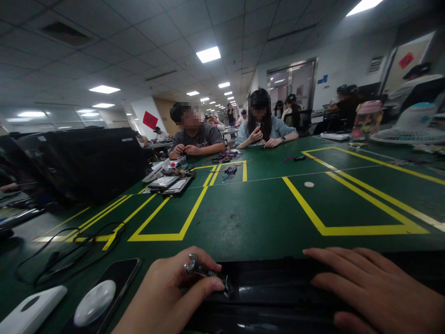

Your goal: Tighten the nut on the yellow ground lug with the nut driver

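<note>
While your left hand [170, 290] pinches the small metal-headed tool [201, 271] between thumb and index finger, its long axis slants from the silver head at left down to the dark end at right, over the black panel [264, 290], though whether that end touches it you cannot tell. Your right hand [371, 285], fingers spread and grasping nothing, lies farther from the tool, over the panel's right part. Beyond the panel's far edge, the green table [239, 222] offers open room between the yellow tape [155, 237] outlines, while the dark phone [121, 273] crowds your left side.
</note>
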Demonstrator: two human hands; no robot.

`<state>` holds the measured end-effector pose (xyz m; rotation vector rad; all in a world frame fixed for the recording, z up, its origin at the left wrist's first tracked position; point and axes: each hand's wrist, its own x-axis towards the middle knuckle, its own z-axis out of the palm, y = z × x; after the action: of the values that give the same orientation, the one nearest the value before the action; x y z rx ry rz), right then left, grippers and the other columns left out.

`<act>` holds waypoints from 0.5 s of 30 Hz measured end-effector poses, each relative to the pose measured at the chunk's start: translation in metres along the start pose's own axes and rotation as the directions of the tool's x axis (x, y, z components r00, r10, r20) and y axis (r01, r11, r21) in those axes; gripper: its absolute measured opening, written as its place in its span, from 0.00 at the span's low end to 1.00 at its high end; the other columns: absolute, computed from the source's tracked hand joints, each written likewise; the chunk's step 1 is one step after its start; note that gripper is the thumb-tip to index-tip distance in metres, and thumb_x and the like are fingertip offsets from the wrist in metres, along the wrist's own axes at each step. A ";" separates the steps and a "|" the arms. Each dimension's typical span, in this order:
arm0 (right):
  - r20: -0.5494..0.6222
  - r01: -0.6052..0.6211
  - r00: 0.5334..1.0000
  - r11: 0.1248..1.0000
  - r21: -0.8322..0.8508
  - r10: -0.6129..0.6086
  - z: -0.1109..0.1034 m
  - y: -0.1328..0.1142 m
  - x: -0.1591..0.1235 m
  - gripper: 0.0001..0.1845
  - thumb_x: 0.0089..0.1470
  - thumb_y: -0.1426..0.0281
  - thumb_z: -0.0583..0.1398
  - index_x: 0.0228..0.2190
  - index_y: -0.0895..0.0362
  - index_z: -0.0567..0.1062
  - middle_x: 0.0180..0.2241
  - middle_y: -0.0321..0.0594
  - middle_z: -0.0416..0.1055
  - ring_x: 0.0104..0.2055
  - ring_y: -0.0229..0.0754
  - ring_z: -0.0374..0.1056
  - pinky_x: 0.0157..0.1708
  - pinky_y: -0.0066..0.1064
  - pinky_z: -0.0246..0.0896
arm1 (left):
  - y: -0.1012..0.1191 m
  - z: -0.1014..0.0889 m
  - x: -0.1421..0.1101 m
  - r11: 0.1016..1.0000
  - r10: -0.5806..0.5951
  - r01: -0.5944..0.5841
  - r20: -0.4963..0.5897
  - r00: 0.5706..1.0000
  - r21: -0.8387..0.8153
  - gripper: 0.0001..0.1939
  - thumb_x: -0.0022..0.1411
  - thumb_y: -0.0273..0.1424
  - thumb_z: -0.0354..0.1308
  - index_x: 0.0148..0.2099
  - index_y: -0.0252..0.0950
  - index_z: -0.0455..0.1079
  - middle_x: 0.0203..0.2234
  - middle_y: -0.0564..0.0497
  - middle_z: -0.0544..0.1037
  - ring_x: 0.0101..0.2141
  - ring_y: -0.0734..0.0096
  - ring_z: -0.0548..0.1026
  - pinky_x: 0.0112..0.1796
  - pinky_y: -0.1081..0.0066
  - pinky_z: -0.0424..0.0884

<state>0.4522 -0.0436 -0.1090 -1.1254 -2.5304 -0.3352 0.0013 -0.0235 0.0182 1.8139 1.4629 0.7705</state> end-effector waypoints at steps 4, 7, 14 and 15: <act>-0.018 -0.021 1.000 0.999 0.032 0.021 0.001 -0.002 -0.001 0.19 0.89 0.53 0.61 0.69 0.31 0.87 0.85 0.30 0.73 0.72 0.74 0.85 0.63 0.79 0.90 | 0.005 -0.006 0.001 0.996 0.065 -0.065 0.002 0.998 0.058 0.04 0.72 0.41 0.81 0.43 0.50 0.95 0.36 0.56 0.99 0.38 0.56 0.95 0.43 0.65 0.85; -0.018 -0.003 1.000 1.000 -0.002 0.003 0.002 -0.002 0.001 0.21 0.89 0.54 0.58 0.68 0.32 0.87 0.85 0.30 0.72 0.71 0.73 0.85 0.60 0.79 0.91 | -0.005 -0.008 0.006 0.991 0.118 -0.118 0.010 0.993 0.067 0.04 0.73 0.41 0.81 0.44 0.50 0.96 0.37 0.55 1.00 0.39 0.55 0.95 0.45 0.65 0.86; 0.034 -0.013 0.999 1.000 -0.011 0.013 -0.001 -0.002 0.000 0.21 0.89 0.55 0.60 0.71 0.31 0.86 0.87 0.31 0.69 0.73 0.74 0.85 0.61 0.81 0.91 | -0.040 -0.003 0.014 0.969 0.233 -0.237 0.058 0.971 0.072 0.07 0.79 0.43 0.78 0.48 0.50 0.95 0.38 0.52 1.00 0.39 0.54 0.96 0.45 0.65 0.88; 0.039 -0.013 0.999 1.000 -0.001 0.013 -0.001 -0.002 -0.001 0.21 0.89 0.54 0.60 0.71 0.31 0.86 0.87 0.31 0.70 0.73 0.74 0.84 0.62 0.81 0.91 | -0.040 -0.003 0.014 0.971 0.224 -0.229 0.072 0.972 0.071 0.07 0.79 0.43 0.78 0.49 0.50 0.95 0.39 0.51 1.00 0.40 0.54 0.97 0.45 0.65 0.88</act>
<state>0.4511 -0.0456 -0.1086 -1.1595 -2.5556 -0.3136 -0.0217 -0.0035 -0.0120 2.0725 1.2757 0.7671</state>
